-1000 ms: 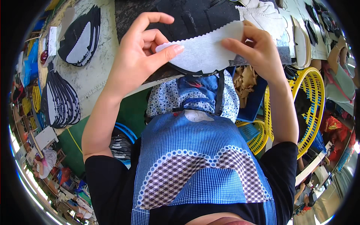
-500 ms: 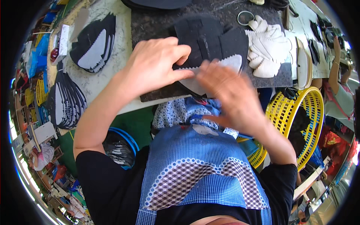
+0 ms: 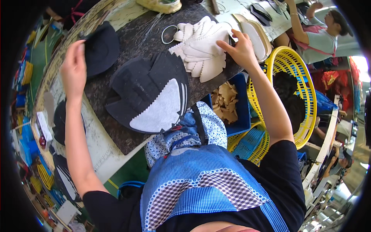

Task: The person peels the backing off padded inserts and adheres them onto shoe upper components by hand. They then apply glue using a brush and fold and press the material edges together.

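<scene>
Though apart, left hand [image 3: 74, 69] (grip unclear) and spread right hand [image 3: 241, 49] by mottled board [image 3: 130, 41], yellow basket [image 3: 286, 63] near.

Rounded black piece [image 3: 102, 50], plain-faced, white zigzag-edged pieces [image 3: 205, 48], in a loose overlapping heap to its right

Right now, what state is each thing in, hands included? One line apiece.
Left hand: fingers at the curved black piece's edge, grip unclear
Curved black piece: whether lifted, unclear
Right hand: thumb and fingers spread
White serrated pieces: heaped, overlapping
White serrated patch: lying on black cut pieces
Black cut pieces: overlapping
Blue bin: open, holding tan scraps
Large yellow basket: open, dark material inside
</scene>
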A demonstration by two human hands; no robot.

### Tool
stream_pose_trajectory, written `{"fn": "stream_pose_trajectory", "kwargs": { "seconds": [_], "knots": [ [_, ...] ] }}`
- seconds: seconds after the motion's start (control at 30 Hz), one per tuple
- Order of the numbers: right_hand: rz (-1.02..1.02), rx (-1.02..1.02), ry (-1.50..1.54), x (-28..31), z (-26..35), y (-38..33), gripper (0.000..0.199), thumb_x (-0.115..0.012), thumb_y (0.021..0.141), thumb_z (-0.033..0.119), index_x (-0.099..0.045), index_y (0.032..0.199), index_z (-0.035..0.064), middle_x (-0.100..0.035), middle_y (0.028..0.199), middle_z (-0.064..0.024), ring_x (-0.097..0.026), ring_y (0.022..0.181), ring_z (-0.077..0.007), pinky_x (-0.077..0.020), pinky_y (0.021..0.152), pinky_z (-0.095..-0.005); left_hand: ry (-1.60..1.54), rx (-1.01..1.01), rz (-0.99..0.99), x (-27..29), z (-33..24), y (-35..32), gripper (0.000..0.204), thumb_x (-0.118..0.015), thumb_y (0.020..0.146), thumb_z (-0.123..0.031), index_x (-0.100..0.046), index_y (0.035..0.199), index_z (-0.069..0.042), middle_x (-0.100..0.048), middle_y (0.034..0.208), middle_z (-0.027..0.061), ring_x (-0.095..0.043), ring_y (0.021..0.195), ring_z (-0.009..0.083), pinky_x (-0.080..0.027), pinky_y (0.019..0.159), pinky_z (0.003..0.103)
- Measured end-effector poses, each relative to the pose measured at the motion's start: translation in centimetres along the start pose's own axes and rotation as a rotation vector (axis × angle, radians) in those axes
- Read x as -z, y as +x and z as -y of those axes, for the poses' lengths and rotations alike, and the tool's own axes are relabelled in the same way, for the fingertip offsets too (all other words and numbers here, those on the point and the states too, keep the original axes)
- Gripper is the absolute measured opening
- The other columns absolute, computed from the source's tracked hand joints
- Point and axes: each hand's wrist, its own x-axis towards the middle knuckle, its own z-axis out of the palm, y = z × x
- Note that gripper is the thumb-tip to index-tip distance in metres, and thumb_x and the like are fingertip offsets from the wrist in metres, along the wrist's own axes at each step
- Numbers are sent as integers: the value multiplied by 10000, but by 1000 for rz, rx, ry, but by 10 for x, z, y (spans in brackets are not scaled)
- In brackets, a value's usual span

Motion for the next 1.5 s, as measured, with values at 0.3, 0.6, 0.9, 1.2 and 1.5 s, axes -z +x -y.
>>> {"fn": "stream_pose_trajectory", "kwargs": {
  "seconds": [0.3, 0.6, 0.9, 1.2, 1.5],
  "knots": [
    [-59, 104, 142, -14, 9, 3, 695, -815, 741, 418, -563, 1218, -21, -589, 1152, -219, -596, 1059, -328, -488, 912, -395, -22, -656, 350, 12, -136, -147, 194, -712, 796, -133, -705, 960, -29, -732, 983, 100, -710, 942, 246, -569, 799, 330],
    [70, -530, 938, 14, -3, 8, 175, -578, 955, 218, -624, 1029, 66, -665, 853, -41, -566, 660, -73, -420, 500, -221, -291, -317, 445, 17, -160, -98, 284, -780, 771, -169, -691, 1011, -47, -721, 962, 104, -699, 882, 287, -556, 741, 362],
    [-195, 643, 545, 49, 99, -70, 172, -687, 819, 19, -621, 975, 49, -639, 864, -62, -626, 767, -127, -478, 560, -272, -991, -140, 241, -12, -221, -45, 375, -713, 897, -174, -598, 1214, -9, -604, 1234, 146, -636, 1064, 210, -582, 741, 273],
    [534, 26, 1320, 75, 103, -100, 144, -659, 918, 97, -667, 1003, -20, -660, 877, -2, -593, 780, -35, -487, 670, -200, -843, -82, 534, -2, -214, -58, 199, -646, 960, -186, -622, 874, -8, -652, 748, 20, -630, 666, 74, -490, 606, 206],
    [1105, 275, 1227, 103, 103, -121, 123, -584, 805, 55, -647, 717, -4, -572, 599, -4, -515, 531, -69, -400, 483, -249, -1224, 149, 1325, 3, -215, -64, 552, -850, 730, -82, -550, 1194, -73, -587, 1028, 66, -639, 830, 123, -499, 619, 243]
  ]
}}
